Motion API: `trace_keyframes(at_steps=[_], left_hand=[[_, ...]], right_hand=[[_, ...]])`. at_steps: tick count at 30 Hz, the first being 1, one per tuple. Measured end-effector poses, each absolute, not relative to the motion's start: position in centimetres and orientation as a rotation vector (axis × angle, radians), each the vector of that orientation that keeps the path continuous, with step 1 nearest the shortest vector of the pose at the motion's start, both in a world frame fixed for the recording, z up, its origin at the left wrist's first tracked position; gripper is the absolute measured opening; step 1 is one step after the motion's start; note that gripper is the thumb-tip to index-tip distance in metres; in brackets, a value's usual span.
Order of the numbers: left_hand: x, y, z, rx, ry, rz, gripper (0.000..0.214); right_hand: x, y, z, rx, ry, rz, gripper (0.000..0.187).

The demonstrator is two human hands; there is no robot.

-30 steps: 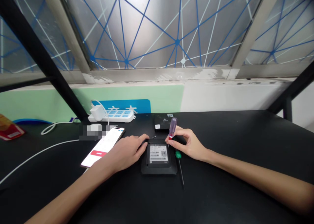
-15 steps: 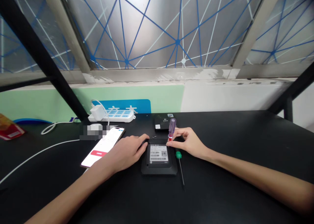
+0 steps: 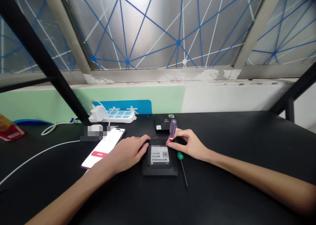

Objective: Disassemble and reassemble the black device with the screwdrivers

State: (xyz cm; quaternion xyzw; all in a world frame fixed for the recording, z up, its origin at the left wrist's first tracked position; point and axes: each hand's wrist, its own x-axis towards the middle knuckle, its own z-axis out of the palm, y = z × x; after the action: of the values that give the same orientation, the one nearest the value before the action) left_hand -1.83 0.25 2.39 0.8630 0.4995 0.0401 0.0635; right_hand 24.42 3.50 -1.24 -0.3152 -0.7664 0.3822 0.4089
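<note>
A black square device [image 3: 160,159] with a white label lies on the black table [image 3: 222,185]. My left hand [image 3: 125,152] lies flat on its left edge, fingers stretched out, holding it down. My right hand [image 3: 190,144] pinches a purple-handled screwdriver [image 3: 172,129] that stands upright with its tip at the device's far right corner. Two small screws [image 3: 155,138] lie just behind the device. A green-handled screwdriver [image 3: 182,165] lies on the table right of the device, touching nothing of my hands that I can see.
A phone [image 3: 105,146] with a lit screen lies left of my left hand. Behind it are a white power strip [image 3: 113,117] with a charger and white cables [image 3: 37,154]. A second black box [image 3: 164,123] sits behind the screwdriver. A red packet [image 3: 10,128] lies far left.
The purple screwdriver has straightened and shifted slightly left over the device's corner, my right fingers turning on it. The green screwdriver's shaft has swung slightly. The left hand has stayed put.
</note>
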Motion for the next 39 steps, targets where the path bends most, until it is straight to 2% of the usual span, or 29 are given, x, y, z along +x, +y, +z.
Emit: trace_keyframes(at_steps=[31, 39], left_hand=[[-1.8, 0.27, 2.34, 2.595, 1.515, 0.111, 0.039], [-1.73, 0.16, 2.56, 2.583, 1.512, 0.108, 0.04]], right_hand=[[24.52, 3.62, -1.38, -0.768, -1.935, 0.971, 0.023], [24.51, 3.53, -1.23, -0.73, -1.921, 0.968, 0.018]])
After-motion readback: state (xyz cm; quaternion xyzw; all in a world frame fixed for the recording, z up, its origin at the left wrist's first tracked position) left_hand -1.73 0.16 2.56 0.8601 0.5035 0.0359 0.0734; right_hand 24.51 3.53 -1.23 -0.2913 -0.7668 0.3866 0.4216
